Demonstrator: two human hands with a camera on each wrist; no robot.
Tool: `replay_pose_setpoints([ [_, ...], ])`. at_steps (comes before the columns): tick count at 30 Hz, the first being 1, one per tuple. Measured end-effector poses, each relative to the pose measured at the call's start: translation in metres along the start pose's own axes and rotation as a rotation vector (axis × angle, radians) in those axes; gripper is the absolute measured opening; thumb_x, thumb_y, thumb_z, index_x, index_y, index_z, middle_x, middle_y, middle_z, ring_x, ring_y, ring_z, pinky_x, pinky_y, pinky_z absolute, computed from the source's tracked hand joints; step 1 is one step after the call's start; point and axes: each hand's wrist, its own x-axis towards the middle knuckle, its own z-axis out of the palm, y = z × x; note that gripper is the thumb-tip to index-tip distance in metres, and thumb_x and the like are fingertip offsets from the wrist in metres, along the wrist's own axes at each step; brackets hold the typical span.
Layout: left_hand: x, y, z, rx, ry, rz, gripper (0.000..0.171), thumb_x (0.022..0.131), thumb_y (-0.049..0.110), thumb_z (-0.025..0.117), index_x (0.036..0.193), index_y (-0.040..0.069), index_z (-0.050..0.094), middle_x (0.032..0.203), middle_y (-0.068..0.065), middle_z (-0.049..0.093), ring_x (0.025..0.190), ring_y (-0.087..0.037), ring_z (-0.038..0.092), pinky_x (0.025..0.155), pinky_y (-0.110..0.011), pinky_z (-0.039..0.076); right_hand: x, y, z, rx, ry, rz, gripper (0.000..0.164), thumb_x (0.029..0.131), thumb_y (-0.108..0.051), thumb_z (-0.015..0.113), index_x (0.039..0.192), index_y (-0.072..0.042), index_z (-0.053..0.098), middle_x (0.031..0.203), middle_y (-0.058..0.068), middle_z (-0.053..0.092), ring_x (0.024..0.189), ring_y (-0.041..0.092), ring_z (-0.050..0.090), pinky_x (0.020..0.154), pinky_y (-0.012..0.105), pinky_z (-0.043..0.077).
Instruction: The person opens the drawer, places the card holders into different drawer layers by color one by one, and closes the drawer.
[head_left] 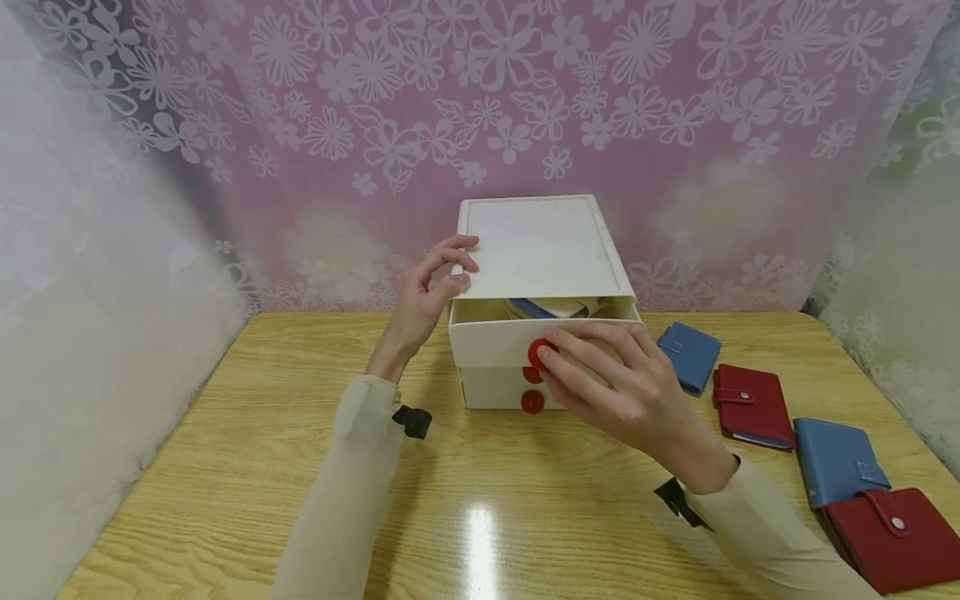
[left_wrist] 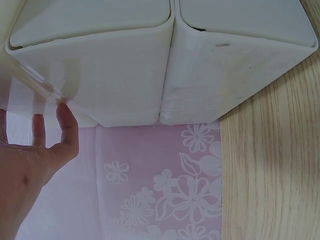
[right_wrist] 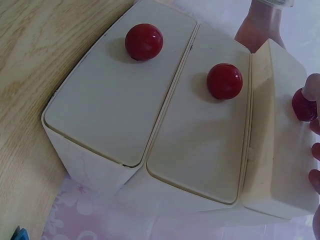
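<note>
A white drawer cabinet (head_left: pixel 536 246) with red round knobs stands at the table's far side. Its top drawer (head_left: pixel 491 343) is partly pulled out, and a blue and cream item (head_left: pixel 534 308) shows inside. My right hand (head_left: pixel 630 387) pinches the top drawer's red knob (right_wrist: pixel 302 106) between thumb and fingers. My left hand (head_left: pixel 423 300) rests on the cabinet's upper left edge, fingertips on the lid. From the left wrist, its fingers reach along the cabinet's side wall (left_wrist: pixel 115 75). Below, the middle drawer (right_wrist: pixel 200 135) and bottom drawer (right_wrist: pixel 115 95) are closed.
Right of the cabinet lie a blue wallet (head_left: pixel 692 357), a red wallet (head_left: pixel 753 404), a second blue wallet (head_left: pixel 836 458) and a second red wallet (head_left: pixel 896 542) on the wooden table (head_left: pixel 247 467). A pink floral curtain (head_left: pixel 420 125) hangs right behind the cabinet.
</note>
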Motion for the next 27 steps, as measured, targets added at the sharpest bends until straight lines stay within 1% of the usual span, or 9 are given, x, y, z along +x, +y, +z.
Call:
replay_pose_setpoints([
  [5,0.000,0.000,0.000,0.000,-0.001,-0.003,0.025,0.094,0.019,0.053,0.107,0.001,0.064,0.151,-0.005,0.053,0.149,-0.015,0.038,0.122,-0.061,0.025,-0.002,0.002,0.004,-0.007,0.014,0.011,0.023,0.094,-0.020,0.069,0.109,-0.005,0.079,0.110,0.014,0.078,0.098,0.034,0.069,0.077,0.045,0.050],
  [7,0.000,0.000,0.000,0.002,-0.002,-0.007,0.024,0.094,0.019,0.053,0.107,0.002,0.064,0.151,-0.005,0.053,0.149,-0.015,0.038,0.121,-0.060,0.028,-0.003,0.002,0.005,-0.008,0.019,0.016,0.023,0.093,-0.019,0.070,0.109,-0.005,0.079,0.110,0.014,0.078,0.098,0.034,0.069,0.078,0.045,0.050],
  [12,0.000,0.000,-0.001,0.003,-0.005,-0.011,0.024,0.095,0.018,0.053,0.108,0.001,0.064,0.151,-0.004,0.053,0.149,-0.014,0.038,0.121,-0.059,0.031,-0.005,0.002,0.008,-0.005,0.016,0.031,0.024,0.095,-0.020,0.069,0.111,-0.005,0.079,0.111,0.013,0.078,0.099,0.034,0.068,0.078,0.045,0.049],
  [17,0.000,0.001,0.000,0.008,-0.006,-0.009,0.024,0.095,0.019,0.053,0.108,0.002,0.065,0.151,-0.004,0.053,0.149,-0.014,0.038,0.121,-0.059,0.029,-0.007,0.002,0.009,0.003,0.005,0.050,0.024,0.097,-0.020,0.068,0.113,-0.005,0.078,0.113,0.014,0.077,0.100,0.035,0.068,0.080,0.046,0.049],
  [22,-0.001,0.000,-0.001,0.006,-0.004,-0.018,0.024,0.095,0.019,0.052,0.108,0.003,0.065,0.151,-0.002,0.053,0.149,-0.013,0.038,0.120,-0.060,0.031,-0.009,0.001,0.010,-0.004,-0.015,0.071,0.025,0.098,-0.021,0.068,0.115,-0.005,0.078,0.115,0.014,0.077,0.101,0.035,0.069,0.081,0.045,0.054],
  [27,0.000,-0.001,0.000,0.011,-0.002,-0.016,0.024,0.094,0.020,0.053,0.108,0.004,0.065,0.151,-0.002,0.053,0.149,-0.013,0.038,0.121,-0.061,0.029,-0.010,0.000,0.011,-0.030,-0.026,0.085,0.025,0.098,-0.021,0.067,0.116,-0.005,0.077,0.114,0.014,0.077,0.100,0.035,0.070,0.079,0.044,0.057],
])
